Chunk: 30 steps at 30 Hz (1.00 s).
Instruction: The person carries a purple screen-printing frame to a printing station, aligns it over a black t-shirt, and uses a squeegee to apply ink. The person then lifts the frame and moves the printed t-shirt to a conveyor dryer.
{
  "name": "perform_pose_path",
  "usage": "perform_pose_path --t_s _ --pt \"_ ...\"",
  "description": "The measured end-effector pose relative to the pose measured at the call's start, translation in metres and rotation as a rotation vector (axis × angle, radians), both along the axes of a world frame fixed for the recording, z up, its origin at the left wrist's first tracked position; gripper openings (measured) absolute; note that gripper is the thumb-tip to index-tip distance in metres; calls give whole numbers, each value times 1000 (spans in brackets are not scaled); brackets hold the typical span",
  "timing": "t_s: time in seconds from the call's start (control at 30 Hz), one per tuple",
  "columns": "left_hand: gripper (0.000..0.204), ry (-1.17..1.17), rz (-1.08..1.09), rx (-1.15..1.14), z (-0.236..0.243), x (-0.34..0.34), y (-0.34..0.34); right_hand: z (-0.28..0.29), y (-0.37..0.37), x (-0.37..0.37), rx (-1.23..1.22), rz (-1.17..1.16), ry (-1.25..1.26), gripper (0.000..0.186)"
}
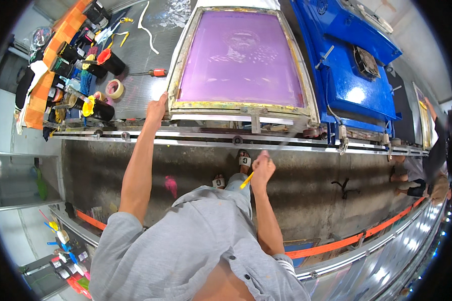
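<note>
A silk-screen frame [236,109] with a purple mesh [241,60] lies on the bench before me, a pale printed image showing in the mesh. At its near left corner, my left hand [157,108] grips the frame's side; some fingers are hidden. My right hand [262,173] is closed round a yellow-handled tool [245,181] over the aisle, just short of the bench rail. A greyish blur stretches from that hand toward the frame's right corner, so the tool's far end cannot be made out. White cloth [179,52] shows along the frame's left side.
Ink tubs [111,61], tape rolls [114,89] and a red-handled screwdriver [158,72] lie to the left. A blue machine [354,95] with a fan stands right of the frame. A metal rail [211,138] edges the bench. Another person [429,155] is at far right.
</note>
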<state>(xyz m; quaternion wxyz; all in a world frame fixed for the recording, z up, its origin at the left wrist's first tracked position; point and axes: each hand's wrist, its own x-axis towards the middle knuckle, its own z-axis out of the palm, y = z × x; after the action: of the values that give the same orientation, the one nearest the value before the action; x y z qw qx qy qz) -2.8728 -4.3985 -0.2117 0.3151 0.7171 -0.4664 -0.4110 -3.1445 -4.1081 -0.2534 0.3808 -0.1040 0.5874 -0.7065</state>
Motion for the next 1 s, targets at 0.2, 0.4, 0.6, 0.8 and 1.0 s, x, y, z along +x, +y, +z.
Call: perform_pose_path --t_s 0.2,0.4,0.6,0.8,1.0 --pt "63 66 32 70 -11 8 -4 -17 5 5 181 105 107 47" --pt "66 66 2 30 -2 -11 10 -40 1 13 216 199 643 46" --pt "71 -57 -23 40 -42 -9 12 -7 2 -37 412 22 381 49" --pt "73 -273 -80 119 -76 -14 24 30 -53 -132 638 288 784 43" --pt "65 -565 -85 53 -75 -26 35 48 -181 -217 809 429 1020 48"
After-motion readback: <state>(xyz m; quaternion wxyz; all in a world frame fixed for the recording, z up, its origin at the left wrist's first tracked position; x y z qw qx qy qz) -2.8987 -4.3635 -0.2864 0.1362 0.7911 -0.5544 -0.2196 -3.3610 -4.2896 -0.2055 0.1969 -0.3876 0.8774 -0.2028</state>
